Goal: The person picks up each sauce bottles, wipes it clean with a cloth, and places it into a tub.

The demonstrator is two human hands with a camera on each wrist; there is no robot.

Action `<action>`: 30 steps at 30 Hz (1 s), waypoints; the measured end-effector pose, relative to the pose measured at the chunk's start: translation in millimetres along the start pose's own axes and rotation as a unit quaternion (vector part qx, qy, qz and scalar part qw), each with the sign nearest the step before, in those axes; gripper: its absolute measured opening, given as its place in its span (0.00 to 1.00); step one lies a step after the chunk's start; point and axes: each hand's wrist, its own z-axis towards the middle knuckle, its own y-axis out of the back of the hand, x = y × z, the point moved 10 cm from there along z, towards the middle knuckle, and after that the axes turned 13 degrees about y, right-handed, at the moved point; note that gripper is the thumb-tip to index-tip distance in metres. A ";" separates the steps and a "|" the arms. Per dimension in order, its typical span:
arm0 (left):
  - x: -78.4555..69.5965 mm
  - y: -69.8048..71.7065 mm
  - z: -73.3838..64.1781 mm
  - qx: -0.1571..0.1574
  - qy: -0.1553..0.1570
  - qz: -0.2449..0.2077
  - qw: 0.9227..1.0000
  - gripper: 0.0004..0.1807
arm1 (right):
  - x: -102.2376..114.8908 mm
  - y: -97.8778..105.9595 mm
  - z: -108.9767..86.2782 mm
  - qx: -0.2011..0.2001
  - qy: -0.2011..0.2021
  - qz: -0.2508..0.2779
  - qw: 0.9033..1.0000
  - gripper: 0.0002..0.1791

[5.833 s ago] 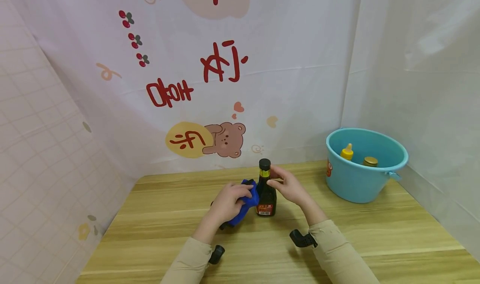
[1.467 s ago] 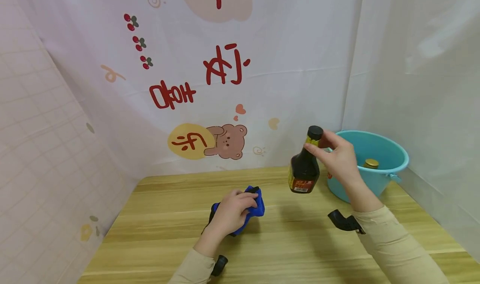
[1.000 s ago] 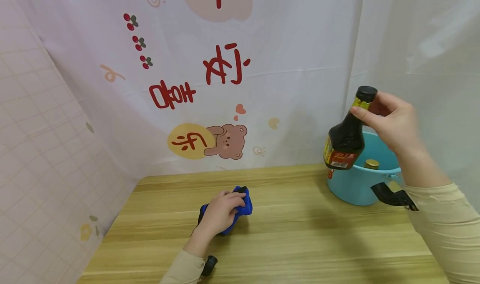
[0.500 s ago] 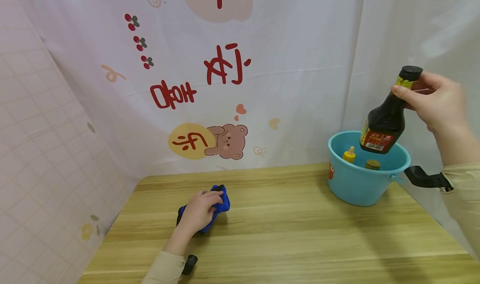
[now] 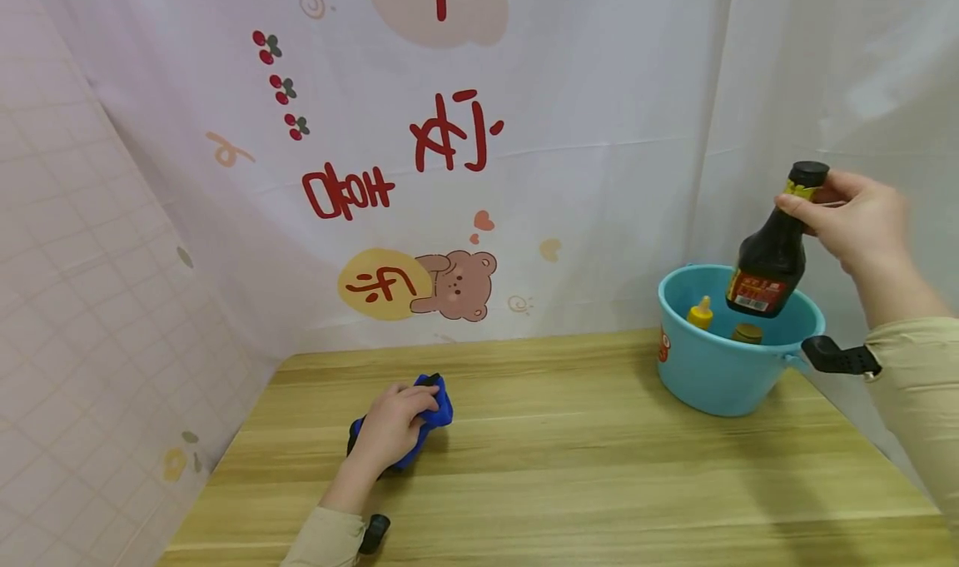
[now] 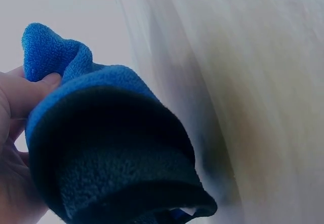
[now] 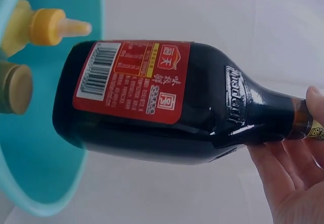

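Observation:
A dark soy sauce bottle point(image 5: 767, 263) with a black cap and red label hangs tilted over the blue bucket point(image 5: 704, 380). My right hand point(image 5: 862, 221) grips it by the neck; the right wrist view shows the bottle's point(image 7: 136, 102) base at the bucket's mouth. On the left of the table, my left hand point(image 5: 393, 425) holds a bunched blue cloth point(image 5: 438, 405) with dark edging. In the left wrist view the thumb presses into the cloth point(image 6: 91, 82), and part of the fingers is hidden behind it.
Inside the bucket stand a yellow squeeze bottle point(image 5: 700, 313) with a nozzle and a jar with a gold lid point(image 5: 747, 333). The wooden table point(image 5: 562, 450) meets a printed white curtain point(image 5: 599, 176) at the back.
The soy sauce bottle has gone from standing on the table, up and right to above the bucket, dipping slightly in the last half second. My left hand has shifted left with the cloth.

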 end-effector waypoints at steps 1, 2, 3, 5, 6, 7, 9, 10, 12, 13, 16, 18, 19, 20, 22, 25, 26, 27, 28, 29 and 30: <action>-0.4 0.0 -0.4 -0.001 -0.001 0.001 1.000 0.17 | -1.7 -0.8 0.0 0.001 -0.001 -0.009 1.000 0.42; -0.2 -0.4 -0.6 -0.001 -0.001 0.001 1.000 0.17 | -3.6 -1.3 -0.2 0.001 -0.004 -0.017 1.000 0.42; 0.1 -0.9 -0.8 0.001 0.001 0.001 1.000 0.17 | -5.2 -2.0 -0.5 0.002 -0.006 -0.027 1.000 0.43; 1.4 -2.5 -0.7 0.009 0.009 0.001 1.000 0.17 | -8.7 -3.4 -1.2 0.002 -0.009 -0.037 0.999 0.44; 2.1 -3.3 -0.7 0.013 0.014 0.001 1.000 0.17 | -10.3 -4.4 -1.7 0.002 -0.013 -0.037 0.999 0.45; 2.6 -3.9 -0.5 0.017 0.017 0.001 1.000 0.17 | -12.7 -4.9 -2.3 0.000 -0.018 -0.035 0.999 0.45; 3.1 -5.0 -0.3 0.021 0.021 0.002 1.000 0.17 | -16.4 -6.1 -3.9 0.001 -0.021 -0.042 0.999 0.46; 3.0 -5.4 -0.2 0.022 0.021 0.002 1.000 0.17 | -18.2 -6.8 -4.4 0.001 -0.021 -0.041 0.999 0.45; 2.7 -5.9 -0.1 0.022 0.020 0.002 1.000 0.16 | -21.5 -7.8 -5.8 0.004 -0.019 -0.045 0.999 0.43; 2.5 -6.2 0.0 0.022 0.019 0.001 1.000 0.16 | -22.9 -8.4 -6.5 0.006 -0.016 -0.049 0.999 0.43; 2.4 -7.0 0.1 0.025 0.019 -0.001 1.000 0.16 | -28.7 -12.9 -7.5 0.019 -0.009 -0.061 0.998 0.41; 2.9 -7.9 0.0 0.028 0.022 0.000 0.999 0.16 | -33.9 -16.7 -8.5 0.027 -0.010 -0.071 0.997 0.43; 3.1 -8.5 0.1 0.030 0.022 0.001 0.999 0.17 | -36.9 -19.1 -9.0 0.032 -0.012 -0.075 0.997 0.44; 3.2 -9.0 0.0 0.031 0.023 0.003 0.999 0.17 | -39.9 -21.4 -9.3 0.035 -0.013 -0.077 0.996 0.44; 2.9 -10.2 0.2 0.035 0.022 0.006 0.999 0.16 | -45.3 -25.9 -10.5 0.043 -0.017 -0.078 0.996 0.45; 1.6 -11.0 0.4 0.036 0.021 0.008 0.999 0.16 | -50.2 -31.6 -10.5 0.052 -0.015 -0.075 0.996 0.44; 1.2 -11.2 0.3 0.035 0.020 0.008 0.999 0.16 | -50.6 -33.2 -10.2 0.054 -0.013 -0.077 0.995 0.43; 0.6 -11.1 0.1 0.033 0.018 0.008 0.999 0.16 | -50.4 -34.8 -9.8 0.058 -0.010 -0.081 0.995 0.43; 0.2 -11.1 -0.2 0.031 0.017 0.008 0.999 0.16 | -50.0 -36.1 -9.4 0.063 -0.007 -0.084 0.994 0.43; -0.4 -10.9 -0.6 0.028 0.015 0.008 0.999 0.16 | -49.3 -37.3 -9.0 0.067 -0.004 -0.090 0.994 0.42; -0.6 -11.0 -1.0 0.026 0.014 0.008 1.000 0.16 | -48.9 -38.2 -9.0 0.070 -0.003 -0.092 0.993 0.42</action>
